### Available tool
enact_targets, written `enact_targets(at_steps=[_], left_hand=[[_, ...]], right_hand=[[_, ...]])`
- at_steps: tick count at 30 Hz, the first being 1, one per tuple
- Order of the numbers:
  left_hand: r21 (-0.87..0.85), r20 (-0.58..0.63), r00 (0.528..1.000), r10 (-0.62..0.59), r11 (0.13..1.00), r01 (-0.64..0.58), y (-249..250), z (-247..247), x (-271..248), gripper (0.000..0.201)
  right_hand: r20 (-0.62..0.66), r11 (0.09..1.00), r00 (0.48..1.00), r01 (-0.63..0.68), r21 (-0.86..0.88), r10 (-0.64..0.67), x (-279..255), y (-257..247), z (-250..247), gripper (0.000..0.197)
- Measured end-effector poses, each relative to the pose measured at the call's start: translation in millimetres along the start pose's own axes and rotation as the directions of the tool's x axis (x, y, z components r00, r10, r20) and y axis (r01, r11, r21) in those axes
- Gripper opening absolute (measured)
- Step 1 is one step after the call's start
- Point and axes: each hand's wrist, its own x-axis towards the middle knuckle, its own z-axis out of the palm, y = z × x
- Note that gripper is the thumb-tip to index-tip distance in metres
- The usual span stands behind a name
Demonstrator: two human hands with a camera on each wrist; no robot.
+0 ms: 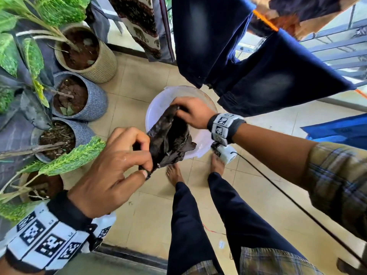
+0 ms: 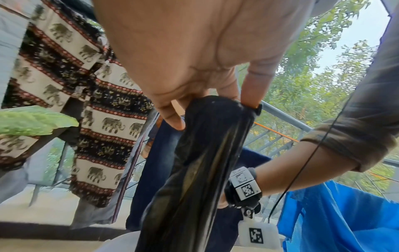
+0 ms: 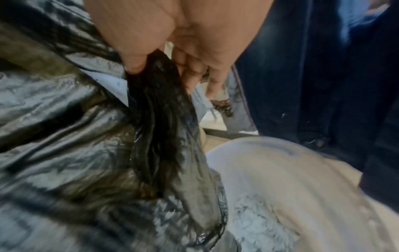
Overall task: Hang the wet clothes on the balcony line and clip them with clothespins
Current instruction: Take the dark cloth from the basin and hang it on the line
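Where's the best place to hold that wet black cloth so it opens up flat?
Probably by its top edge, from above, one corner in each hand. The wet black cloth sags bunched between the left hand and right hand above the white bucket, so pulling the pinched corners apart should spread it.

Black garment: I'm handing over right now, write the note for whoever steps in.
Left hand: pinches one edge of the wet black garment.
Right hand: grips the opposite end, above the white basin.
Garment is stretched between both hands, off the orange line.
Done: jeans already hang over the line; elephant-print cloth hangs further back.
Left: lift the garment to the line, drape it, clip it. No clothespins are visible in any view, so locate them first.
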Motion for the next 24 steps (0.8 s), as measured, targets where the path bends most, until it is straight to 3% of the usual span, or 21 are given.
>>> enact_targets(at_steps=[3,7,9,11,13,16,17,18,20,22,24], left_hand=[[-0.241,-0.078,0.992,-0.103,0.967,0.081,-13.5,1.0,-1.3,0.014],[-0.515,-0.127,0.96,-0.25,0.844,0.151,-32.1,7.4,1.2,0.017],[-0.675,-0.194,0.909,-0.369,0.723,0.149,-39.6,15.4,5.4,0.013],[-0.823,-0.22,0.82,-0.528,0.552,0.134,-46.4,24.2,11.9,0.024],[-0.869,-0.201,0.75,-0.631,0.467,0.161,-45.4,28.4,19.3,0.025],[-0.843,-0.242,0.69,-0.682,0.5,0.199,-38.5,28.4,34.0,0.019],[-0.8,-0.275,0.685,-0.675,0.555,0.226,-35.1,26.2,37.1,0.021],[-0.726,-0.314,0.704,-0.637,0.639,0.254,-34.8,24.4,40.2,0.028],[-0.533,-0.336,0.789,-0.514,0.795,0.29,-32.2,16.0,47.2,0.044],[-0.451,-0.262,0.855,-0.447,0.84,0.301,-29.7,3.8,51.6,0.042],[-0.39,-0.171,0.876,-0.451,0.847,0.36,-32.0,-9.1,51.0,0.047]], right_hand=[[-0.105,1.0,0.994,0.001,0.011,0.0,-1.2,-0.8,-34.3,0.021],[-0.118,0.997,0.993,0.023,0.079,-0.014,1.2,-26.9,-76.3,0.017],[-0.08,0.995,0.995,0.067,0.079,-0.06,0.9,-46.0,-89.1,0.016],[-0.031,0.994,0.996,0.085,0.068,-0.083,-0.4,-62.7,-99.2,0.017],[0.005,0.991,0.995,0.1,0.086,-0.101,-4.4,-79.4,-111.6,0.016],[0.05,0.986,0.989,0.135,0.094,-0.14,-10.2,-101.9,-128.9,0.016],[0.065,0.983,0.984,0.156,0.097,-0.163,-13.5,-110.8,-132.9,0.017],[0.073,0.978,0.98,0.178,0.109,-0.186,-16.8,-118.3,-134.2,0.019],[0.079,0.969,0.969,0.224,0.102,-0.233,-21.5,-131.9,-139.2,0.019],[0.087,0.969,0.965,0.243,0.037,-0.246,-25.4,-140.5,-145.6,0.016],[0.067,0.978,0.977,0.206,-0.029,-0.204,-28.8,-142.5,-153.3,0.014]])
